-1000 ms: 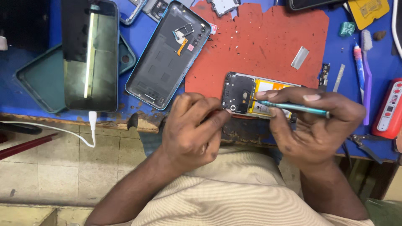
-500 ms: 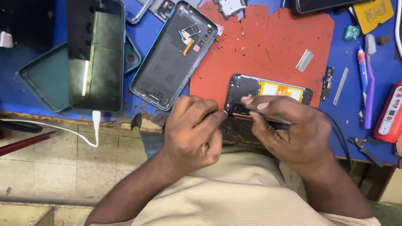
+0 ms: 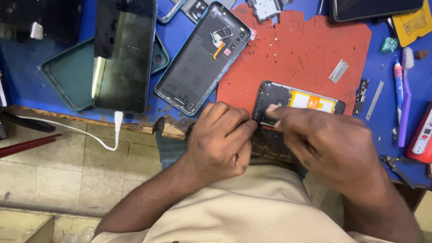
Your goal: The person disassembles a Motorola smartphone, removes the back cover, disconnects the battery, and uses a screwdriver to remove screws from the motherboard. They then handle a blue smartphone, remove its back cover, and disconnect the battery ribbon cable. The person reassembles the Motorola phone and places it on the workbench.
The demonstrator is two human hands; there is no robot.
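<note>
Bench: blue worktop (image 3: 189, 31) with a worn wooden front edge, tiled floor below it, and a red mat (image 3: 297, 49) lying on the blue; every place below is told from this mat.
Opened phone: opened phone (image 3: 294, 102) lies back-up on the near edge of the red mat, its black inner frame and orange-yellow battery showing.
Left hand: left hand (image 3: 220, 141) sits at the mat's near-left corner, curled into a loose fist, fingertips pressed against the phone's left end.
Right hand: right hand (image 3: 330, 144) covers the mat's near edge, thumb and forefinger pinched narrowly together on the black frame; whether they hold anything between them I cannot tell.
Back cover: blue-rimmed back cover (image 3: 202, 58), inside up, overlaps the mat's left edge.
Dark phone: dark phone (image 3: 123, 54) well left of the mat rests on a green case (image 3: 67, 74), a white cable (image 3: 96, 137) plugged into its near end.
Small tools: purple toothbrush (image 3: 405, 96) and metal strip (image 3: 338, 70), the strip on the mat's right part, the brush beyond its right edge.
</note>
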